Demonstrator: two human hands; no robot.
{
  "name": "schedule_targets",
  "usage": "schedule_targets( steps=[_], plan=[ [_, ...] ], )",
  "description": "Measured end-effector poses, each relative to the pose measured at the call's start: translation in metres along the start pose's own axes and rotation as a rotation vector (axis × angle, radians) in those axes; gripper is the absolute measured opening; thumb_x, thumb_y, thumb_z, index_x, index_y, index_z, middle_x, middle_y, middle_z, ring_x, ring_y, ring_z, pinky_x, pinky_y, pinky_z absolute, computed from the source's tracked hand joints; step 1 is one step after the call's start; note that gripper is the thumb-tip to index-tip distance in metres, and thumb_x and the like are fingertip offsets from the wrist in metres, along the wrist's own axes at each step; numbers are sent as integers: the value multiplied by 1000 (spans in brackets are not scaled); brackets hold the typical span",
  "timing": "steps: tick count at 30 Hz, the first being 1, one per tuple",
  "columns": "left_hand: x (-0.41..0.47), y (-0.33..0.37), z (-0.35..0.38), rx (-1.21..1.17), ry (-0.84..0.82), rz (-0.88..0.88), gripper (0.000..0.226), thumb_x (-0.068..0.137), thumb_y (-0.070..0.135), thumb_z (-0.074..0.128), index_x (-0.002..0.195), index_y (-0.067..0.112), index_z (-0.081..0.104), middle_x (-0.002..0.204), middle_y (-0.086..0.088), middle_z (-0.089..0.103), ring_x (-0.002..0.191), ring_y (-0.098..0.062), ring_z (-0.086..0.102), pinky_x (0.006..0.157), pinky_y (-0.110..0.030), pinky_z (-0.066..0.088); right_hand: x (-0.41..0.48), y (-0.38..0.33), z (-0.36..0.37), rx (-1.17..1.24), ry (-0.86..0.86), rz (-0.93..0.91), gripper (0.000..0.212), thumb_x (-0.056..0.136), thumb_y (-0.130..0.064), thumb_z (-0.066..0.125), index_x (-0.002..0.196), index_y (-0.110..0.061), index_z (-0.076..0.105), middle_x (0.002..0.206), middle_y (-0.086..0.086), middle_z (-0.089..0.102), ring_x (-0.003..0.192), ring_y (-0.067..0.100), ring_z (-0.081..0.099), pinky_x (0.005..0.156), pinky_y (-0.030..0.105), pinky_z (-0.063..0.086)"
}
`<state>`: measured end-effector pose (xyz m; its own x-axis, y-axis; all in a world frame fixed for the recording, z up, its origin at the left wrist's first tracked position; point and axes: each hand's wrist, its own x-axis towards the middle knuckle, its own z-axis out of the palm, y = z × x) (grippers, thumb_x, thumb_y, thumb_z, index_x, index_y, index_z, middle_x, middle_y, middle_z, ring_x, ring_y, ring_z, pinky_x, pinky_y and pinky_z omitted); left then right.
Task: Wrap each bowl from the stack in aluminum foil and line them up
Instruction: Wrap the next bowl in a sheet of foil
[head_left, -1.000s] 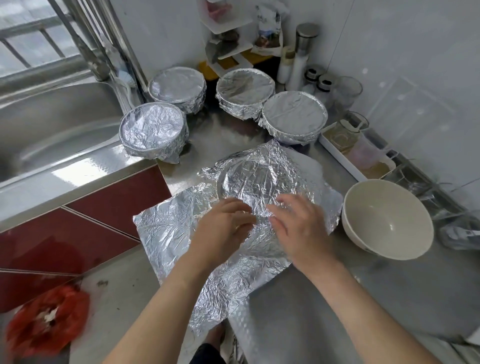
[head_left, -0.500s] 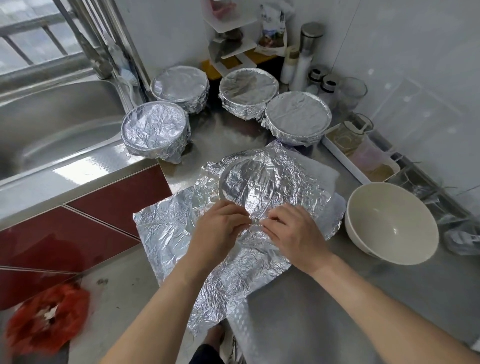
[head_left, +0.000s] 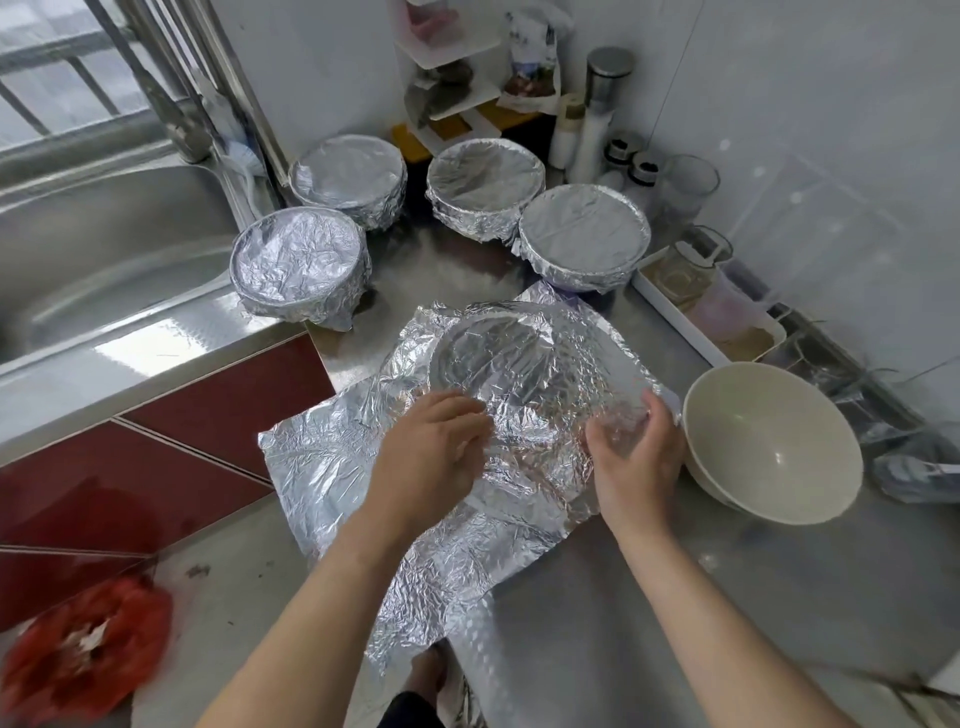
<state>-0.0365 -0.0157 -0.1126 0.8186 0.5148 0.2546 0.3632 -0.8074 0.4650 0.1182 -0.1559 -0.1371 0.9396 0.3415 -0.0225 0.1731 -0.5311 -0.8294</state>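
Both hands have spread apart since a moment ago, when they met at the near rim: the left hand now lies flat, fingers released, on the crinkled sheet of aluminium foil, while the right hand cups the right side, fingers curled and pressing foil down against the covered bowl at the middle of the steel bench. Much of the sheet hangs off the bench's front edge, so I'd expect its weight to drag the cover askew, or thin foil to tear at the rim under hard pressing. Just beside the right wrist sits the bare cream ceramic bowl, easily knocked. Four foil-wrapped bowls stand behind.
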Motion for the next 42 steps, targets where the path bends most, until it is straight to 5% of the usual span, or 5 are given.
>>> schedule_targets(
  steps=[6,16,24,34,42],
  plan=[
    [2,11,20,-32,-133,74,33,95,37,55,121,21,68,130,5,63,127,-18,50,105,-36,40,6,3,1,537,-103,402,81,67,-29,82,126,-56,34,136,3,52,119,21,55,105,51,44],
    [0,0,18,15,-140,110,39,94,44,44,114,24,70,123,10,66,121,-16,54,99,-34,44,21,5,-10,345,-99,167,68,83,-11,74,140,-26,40,123,-5,51,106,13,53,71,6,41],
    [-1,-6,11,44,-88,78,21,87,20,68,106,20,76,121,3,68,122,-25,55,102,-39,43,31,27,-32,53,37,99,41,92,-20,60,132,-14,50,92,5,63,87,26,60,81,38,46],
    [4,14,18,-2,0,60,32,89,44,54,97,23,77,90,6,65,89,-15,52,72,-21,37,22,-21,-15,-316,-337,-862,21,81,-15,76,102,-16,73,103,0,64,96,21,57,81,34,44],
    [2,8,24,39,14,131,21,87,33,65,98,20,78,83,5,62,80,-17,52,60,-28,45,31,-14,-6,-496,-450,-1152,21,74,-7,81,91,-15,73,93,-1,66,87,21,62,77,37,47]
  ],
)
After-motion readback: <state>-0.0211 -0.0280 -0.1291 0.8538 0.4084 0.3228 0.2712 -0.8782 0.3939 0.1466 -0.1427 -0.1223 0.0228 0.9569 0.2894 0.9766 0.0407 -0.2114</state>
